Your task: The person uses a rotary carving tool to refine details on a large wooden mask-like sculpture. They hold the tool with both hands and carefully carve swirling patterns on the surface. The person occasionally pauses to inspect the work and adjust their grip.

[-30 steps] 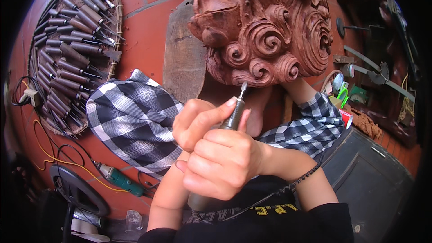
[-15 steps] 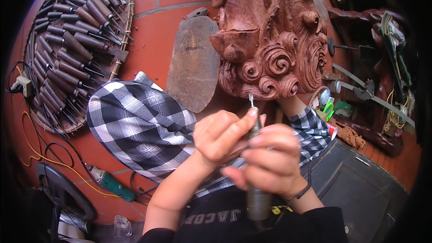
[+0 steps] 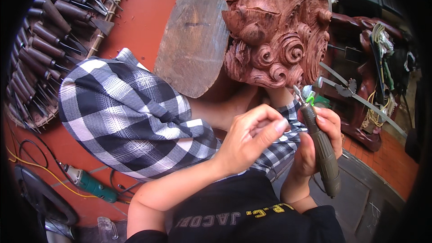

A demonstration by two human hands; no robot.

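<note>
My right hand [image 3: 318,139] grips the grey-green body of a rotary carving handpiece [image 3: 321,153], fingers on one side and thumb on the other. The handpiece is tilted, with its metal burr [image 3: 297,92] pointing up, apart from the wood in this view. To the left, my left hand [image 3: 254,137] is raised over my lap, its fingers curled in and thumb near the index fingertip, with nothing visible in them. Ahead stands a reddish-brown wood carving [image 3: 279,36] covered with spiral curls, its lower edge just beyond my hands.
A worn wooden board [image 3: 191,45] lies left of the carving. At far left, a woven tray [image 3: 96,40] holds several wooden-handled chisels. A green angle grinder [image 3: 92,184] and cables lie on the red tile floor. A clear mug [image 3: 107,229] stands at lower left.
The handpiece has moved right and tilted away from the carving, held by my right hand alone. My left hand has let go of it. The view has shifted somewhat.
</note>
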